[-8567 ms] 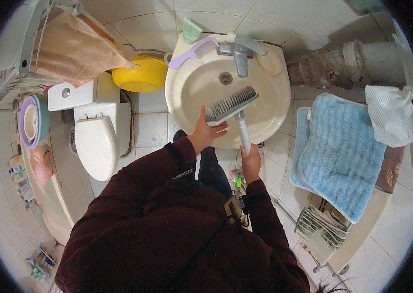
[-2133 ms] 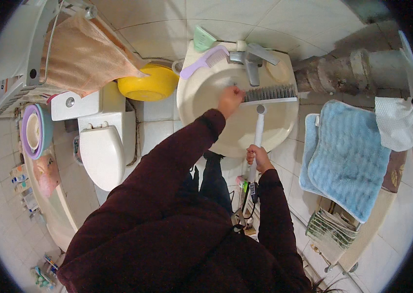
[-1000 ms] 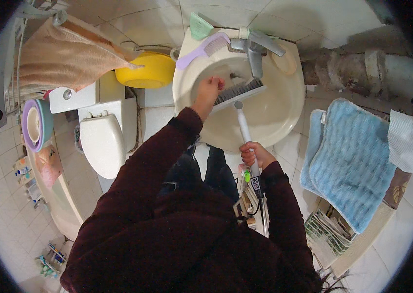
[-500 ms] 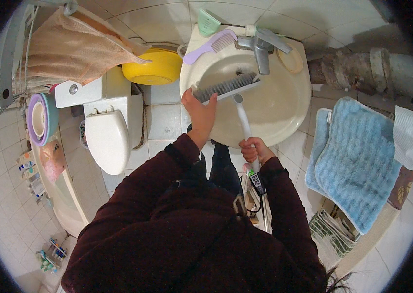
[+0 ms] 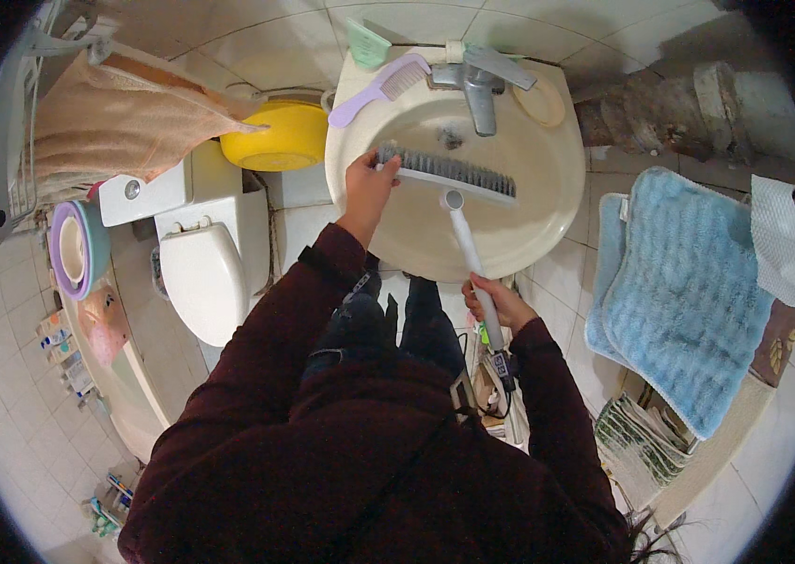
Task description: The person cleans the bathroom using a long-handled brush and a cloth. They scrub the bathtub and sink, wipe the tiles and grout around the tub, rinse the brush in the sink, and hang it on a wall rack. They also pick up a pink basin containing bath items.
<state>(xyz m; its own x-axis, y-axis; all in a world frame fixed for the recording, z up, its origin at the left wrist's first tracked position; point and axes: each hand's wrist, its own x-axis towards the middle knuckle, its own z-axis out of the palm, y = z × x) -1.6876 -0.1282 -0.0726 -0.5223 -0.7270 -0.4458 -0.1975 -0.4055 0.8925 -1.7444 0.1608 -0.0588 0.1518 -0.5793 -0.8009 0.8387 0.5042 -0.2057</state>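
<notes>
My left hand pinches the left end of a long scrub brush head, grey bristles facing the faucet and white backing toward me. It is held over the cream sink, sloping down to the right. A white handle is gripped near its lower end by my right hand. The handle's round upper end lies close to the middle of the brush backing; whether they are joined I cannot tell. Behind the bristles a grey faucet reaches over the basin, where a dark clump sits by the drain.
On the sink's back rim lie a lilac comb, a mint-green holder and a pale ring. A yellow basin and a white toilet stand left. Blue towels hang right, below a thick pipe.
The brush head has swung from sloping up to the right to sloping down to the right. My left hand has turned with it, and the handle's upper end shows closer to the backing's middle.
</notes>
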